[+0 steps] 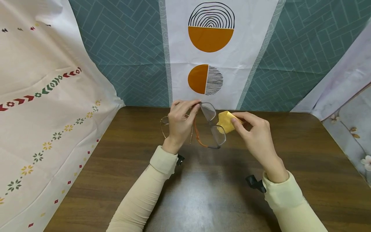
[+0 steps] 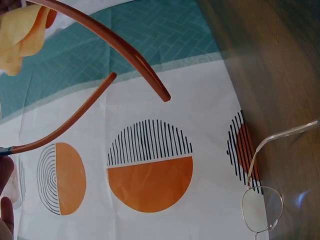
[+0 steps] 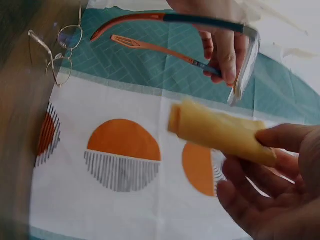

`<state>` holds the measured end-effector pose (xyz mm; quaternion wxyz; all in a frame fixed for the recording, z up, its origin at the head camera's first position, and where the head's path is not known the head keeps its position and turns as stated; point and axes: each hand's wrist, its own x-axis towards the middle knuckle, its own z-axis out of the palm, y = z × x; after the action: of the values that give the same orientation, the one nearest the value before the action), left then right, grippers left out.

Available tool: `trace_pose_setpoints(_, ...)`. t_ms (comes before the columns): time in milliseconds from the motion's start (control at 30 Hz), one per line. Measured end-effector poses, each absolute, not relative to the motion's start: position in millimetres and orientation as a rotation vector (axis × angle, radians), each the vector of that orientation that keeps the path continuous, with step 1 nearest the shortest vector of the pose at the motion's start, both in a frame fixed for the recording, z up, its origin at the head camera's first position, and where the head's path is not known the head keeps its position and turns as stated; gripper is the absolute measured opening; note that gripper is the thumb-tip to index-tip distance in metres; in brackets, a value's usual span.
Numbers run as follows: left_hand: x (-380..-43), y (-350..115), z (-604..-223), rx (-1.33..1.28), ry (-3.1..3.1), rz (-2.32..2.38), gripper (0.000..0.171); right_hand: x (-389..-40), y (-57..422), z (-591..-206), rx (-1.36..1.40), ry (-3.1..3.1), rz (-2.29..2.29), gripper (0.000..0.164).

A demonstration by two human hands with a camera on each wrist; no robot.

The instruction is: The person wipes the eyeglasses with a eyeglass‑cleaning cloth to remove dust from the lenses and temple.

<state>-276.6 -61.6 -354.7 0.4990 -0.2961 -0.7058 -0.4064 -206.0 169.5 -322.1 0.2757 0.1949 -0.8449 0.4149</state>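
My left hand [image 1: 181, 120] pinches a pair of eyeglasses [image 1: 218, 127] near one hinge, above the table. The glasses have clear lenses, dark temples and orange temple tips [image 3: 127, 19]; both temples are unfolded. Between the thumb and fingers of my right hand [image 1: 256, 133] is a folded yellow cloth [image 3: 220, 130], held just right of the lenses. In the head view the cloth is partly seen behind the lower lens; whether it touches the glass I cannot tell. Only fingertips of the left hand [image 2: 6, 220] show in the left wrist view.
A second pair of eyeglasses [image 3: 64, 50], with a thin gold frame, lies on the wooden table [image 1: 116, 180] behind my left hand. Patterned cloth [image 1: 124, 48] hangs at the table's back edge, and a white embroidered cloth [image 1: 58, 106] covers the left side.
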Motion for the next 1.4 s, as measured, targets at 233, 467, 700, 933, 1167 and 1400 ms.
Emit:
trace_pose_setpoints(233, -279.5, -66.2, -354.4, -0.67, -1.704, -0.977, 0.012, -196.5, 148.8, -326.8, 0.732, -1.934, 0.905, 0.016)
trace_pose_setpoints(467, -278.9, -68.7, -353.6, -0.667, -1.708, -0.943, 0.012, -193.0, 138.6, -332.6, 0.929, -2.03, 0.766, 0.028)
trace_pose_setpoints(700, -280.4, -70.8, -353.2, -0.661, -1.703, -0.919, 0.011, -191.3, 142.5, -329.0, 0.997, -2.125, 0.676, 0.034)
trace_pose_setpoints(933, -283.7, -75.6, -352.9, -0.613, -1.696, -0.956, 0.01, -188.3, 148.9, -322.3, 1.074, -2.171, 0.62, 0.035)
trace_pose_setpoints(1167, -285.2, -80.2, -350.8, -0.578, -1.686, -0.996, 0.009, -186.5, 152.9, -318.9, 1.132, -2.189, 0.603, 0.032)
trace_pose_setpoints(1400, -287.1, -82.8, -349.4, -0.561, -1.681, -1.013, 0.009, -186.4, 158.3, -315.7, 1.196, -2.211, 0.617, 0.033)
